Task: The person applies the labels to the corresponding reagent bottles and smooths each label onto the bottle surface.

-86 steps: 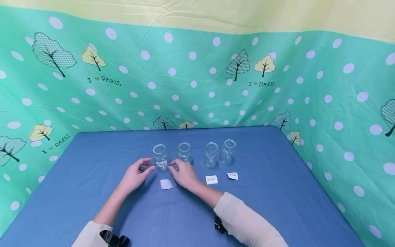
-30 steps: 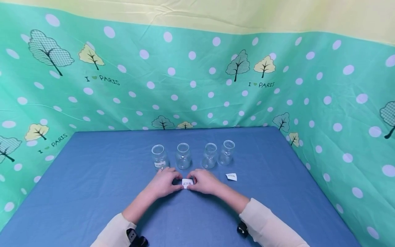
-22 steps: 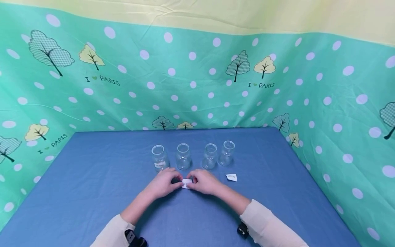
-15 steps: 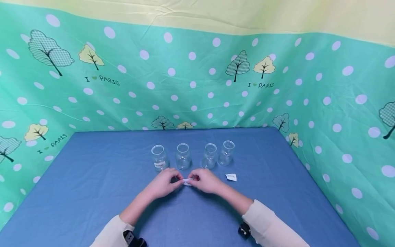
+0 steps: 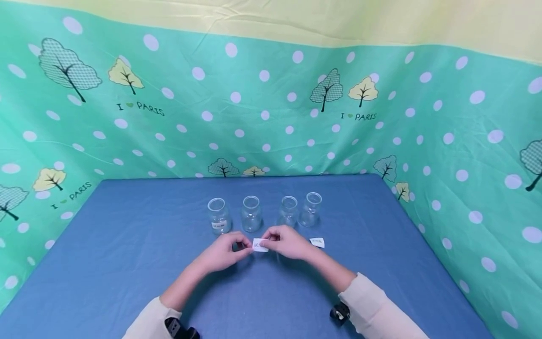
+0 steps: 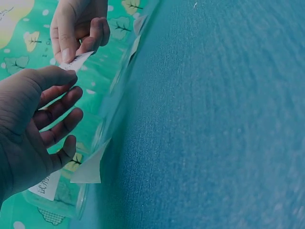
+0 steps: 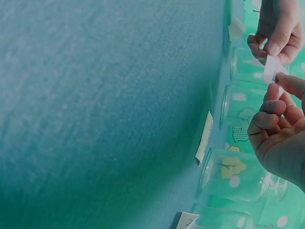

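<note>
"Raised and turned more face-on since half a second ago: the small white rectangular paper label with dark writing (image 5: 256,247), which showed only as a narrow strip then. And the bare right hand (image 5: 289,242) has shifted slightly toward the jars"

"Who has hold of it?"

"Both. The bare left hand (image 5: 222,252) pinches one end between thumb and forefinger, its other fingers loosely bent; the right pinches the opposite end. It sits between them above the blue cloth-covered table (image 5: 127,235), in front of the row of four clear round glass jars (image 5: 251,216)"

"What makes a good hold here?"

"I'd keep to the very edges, with light, even tension; paper this thin probably curls or creases if the hands crowd in. The right fingers cover part of the writing, so a shallower pinch there might serve better"

"And the surfaces?"

"Smooth, see-through walls and rounded rims on the jars; the leftmost jar (image 5: 216,216) wears a flat white label (image 5: 219,225) low on its front. Matte, finely textured cloth below, where a loose white label (image 5: 317,242) lies before the rightmost jar (image 5: 311,214)"
</note>
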`<state>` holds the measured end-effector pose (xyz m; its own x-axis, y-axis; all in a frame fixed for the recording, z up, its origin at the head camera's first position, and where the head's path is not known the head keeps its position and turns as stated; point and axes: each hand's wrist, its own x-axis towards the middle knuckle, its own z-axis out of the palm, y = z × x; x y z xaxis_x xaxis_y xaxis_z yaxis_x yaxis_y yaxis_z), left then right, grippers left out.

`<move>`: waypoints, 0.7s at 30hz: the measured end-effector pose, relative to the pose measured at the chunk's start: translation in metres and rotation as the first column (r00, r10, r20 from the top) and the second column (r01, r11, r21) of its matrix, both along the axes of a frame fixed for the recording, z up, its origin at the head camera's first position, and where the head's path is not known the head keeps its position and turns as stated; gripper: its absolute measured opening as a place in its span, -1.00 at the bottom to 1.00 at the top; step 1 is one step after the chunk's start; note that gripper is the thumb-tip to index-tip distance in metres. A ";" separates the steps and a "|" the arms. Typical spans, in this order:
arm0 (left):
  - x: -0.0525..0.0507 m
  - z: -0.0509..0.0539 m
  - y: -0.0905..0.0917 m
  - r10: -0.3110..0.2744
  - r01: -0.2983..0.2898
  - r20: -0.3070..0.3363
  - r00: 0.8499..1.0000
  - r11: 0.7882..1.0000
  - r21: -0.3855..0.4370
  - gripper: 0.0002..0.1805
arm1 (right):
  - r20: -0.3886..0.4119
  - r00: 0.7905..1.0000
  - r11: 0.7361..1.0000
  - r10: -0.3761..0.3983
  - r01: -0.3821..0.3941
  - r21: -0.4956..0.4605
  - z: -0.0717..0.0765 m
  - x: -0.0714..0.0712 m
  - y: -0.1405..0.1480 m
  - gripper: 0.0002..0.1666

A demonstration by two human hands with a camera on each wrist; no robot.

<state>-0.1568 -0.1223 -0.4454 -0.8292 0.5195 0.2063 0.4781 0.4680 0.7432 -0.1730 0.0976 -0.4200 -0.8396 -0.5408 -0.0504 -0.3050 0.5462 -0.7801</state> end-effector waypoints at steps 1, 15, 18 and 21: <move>0.000 0.000 0.000 -0.002 0.002 -0.001 1.000 1.000 0.005 -0.95 | 0.000 1.000 1.000 -0.003 0.003 -0.002 0.000 0.000 0.000 -0.84; 0.001 0.004 0.001 0.126 -0.128 0.079 0.989 0.991 0.027 -0.95 | -0.112 0.984 0.988 -0.142 0.133 -0.081 0.004 0.008 0.001 -0.83; 0.001 0.005 0.002 0.119 -0.123 0.095 0.988 0.992 0.036 -0.94 | -0.153 0.982 0.994 -0.106 0.099 -0.056 0.004 0.010 0.000 -0.84; 0.002 0.007 0.004 0.092 -0.096 0.090 0.992 0.995 0.040 -0.95 | -0.188 0.981 0.998 -0.059 0.051 -0.046 0.003 0.012 -0.001 -0.77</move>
<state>-0.1553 -0.1183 -0.4381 -0.8900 0.4303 0.1511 0.3650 0.4736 0.8015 -0.1610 0.0970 -0.4169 -0.8603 -0.4922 0.1329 -0.4194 0.5352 -0.7332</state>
